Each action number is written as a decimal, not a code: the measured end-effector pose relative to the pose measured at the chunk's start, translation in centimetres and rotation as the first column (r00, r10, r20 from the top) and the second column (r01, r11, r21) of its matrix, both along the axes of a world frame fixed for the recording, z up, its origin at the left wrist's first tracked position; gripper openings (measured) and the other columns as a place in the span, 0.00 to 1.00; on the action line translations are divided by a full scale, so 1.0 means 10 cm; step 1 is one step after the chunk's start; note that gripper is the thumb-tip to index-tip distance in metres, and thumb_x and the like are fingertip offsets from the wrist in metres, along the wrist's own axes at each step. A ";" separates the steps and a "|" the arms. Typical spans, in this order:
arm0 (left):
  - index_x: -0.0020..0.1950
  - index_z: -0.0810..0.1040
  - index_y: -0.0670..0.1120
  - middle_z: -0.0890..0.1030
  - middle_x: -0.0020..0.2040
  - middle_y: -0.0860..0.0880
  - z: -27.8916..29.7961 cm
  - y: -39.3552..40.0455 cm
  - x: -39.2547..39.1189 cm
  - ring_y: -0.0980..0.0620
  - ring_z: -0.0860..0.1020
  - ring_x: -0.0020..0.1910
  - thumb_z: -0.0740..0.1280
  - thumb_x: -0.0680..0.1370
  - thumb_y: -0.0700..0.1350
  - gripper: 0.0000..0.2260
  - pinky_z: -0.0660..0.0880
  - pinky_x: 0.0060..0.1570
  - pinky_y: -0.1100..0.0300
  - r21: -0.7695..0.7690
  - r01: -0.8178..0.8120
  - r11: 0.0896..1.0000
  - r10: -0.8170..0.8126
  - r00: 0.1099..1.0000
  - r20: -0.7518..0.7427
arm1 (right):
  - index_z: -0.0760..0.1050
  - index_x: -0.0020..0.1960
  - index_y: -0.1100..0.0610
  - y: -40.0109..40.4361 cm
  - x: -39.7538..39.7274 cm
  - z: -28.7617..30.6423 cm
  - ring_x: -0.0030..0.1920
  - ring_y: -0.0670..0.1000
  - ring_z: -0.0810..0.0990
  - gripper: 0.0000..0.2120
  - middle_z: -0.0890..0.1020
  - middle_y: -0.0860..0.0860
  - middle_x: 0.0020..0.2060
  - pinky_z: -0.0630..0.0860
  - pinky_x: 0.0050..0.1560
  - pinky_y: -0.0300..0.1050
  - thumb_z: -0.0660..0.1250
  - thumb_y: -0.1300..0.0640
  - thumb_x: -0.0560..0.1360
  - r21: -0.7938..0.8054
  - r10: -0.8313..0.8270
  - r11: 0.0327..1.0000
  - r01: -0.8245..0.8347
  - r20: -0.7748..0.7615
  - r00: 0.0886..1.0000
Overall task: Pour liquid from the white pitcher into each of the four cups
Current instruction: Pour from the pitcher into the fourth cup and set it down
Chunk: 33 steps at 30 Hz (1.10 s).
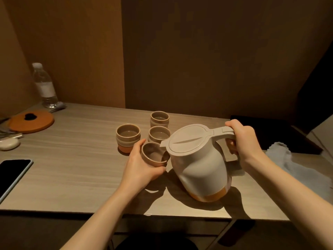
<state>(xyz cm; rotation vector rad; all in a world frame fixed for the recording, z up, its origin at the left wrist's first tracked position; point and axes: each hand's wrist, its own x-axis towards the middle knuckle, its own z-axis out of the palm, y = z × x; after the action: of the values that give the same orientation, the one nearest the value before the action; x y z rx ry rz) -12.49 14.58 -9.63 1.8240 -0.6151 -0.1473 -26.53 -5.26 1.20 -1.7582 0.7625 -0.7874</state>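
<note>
The white pitcher with an orange base is tilted to the left, lifted just off the table, its spout over a beige cup. My right hand grips the pitcher's handle. My left hand holds that cup from the left, tipped toward the spout. Three more cups stand behind: one at the left, one in the middle and one at the back. All three show liquid inside. The held cup's contents are hard to make out.
On the wooden table, a black phone lies at the left edge. An orange lid, a water bottle and a small white case sit far left. A light cloth lies right, beside a dark tray.
</note>
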 end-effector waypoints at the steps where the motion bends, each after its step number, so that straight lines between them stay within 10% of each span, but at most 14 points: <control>1: 0.72 0.65 0.52 0.74 0.62 0.55 -0.01 0.02 0.01 0.55 0.72 0.62 0.83 0.59 0.45 0.46 0.71 0.60 0.59 0.000 -0.004 1.000 0.004 1.000 0.009 | 0.68 0.26 0.57 0.01 0.02 0.02 0.24 0.47 0.64 0.22 0.67 0.51 0.21 0.62 0.31 0.45 0.60 0.51 0.77 -0.014 0.013 1.000 -0.013 -0.002 1.000; 33: 0.67 0.69 0.52 0.77 0.58 0.56 -0.15 0.28 0.06 0.57 0.75 0.59 0.82 0.59 0.43 0.40 0.72 0.55 0.64 -0.024 -0.055 0.998 0.056 0.997 0.045 | 0.71 0.28 0.62 0.24 0.41 0.15 0.21 0.45 0.65 0.21 0.69 0.53 0.21 0.65 0.28 0.41 0.61 0.51 0.76 -0.203 0.152 0.964 -0.174 -0.119 0.981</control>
<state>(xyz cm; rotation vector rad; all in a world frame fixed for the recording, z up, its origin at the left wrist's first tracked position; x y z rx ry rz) -11.84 17.40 -11.12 1.8251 -0.5948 -0.0616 -22.41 -2.86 2.71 -2.0384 0.6076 -0.6916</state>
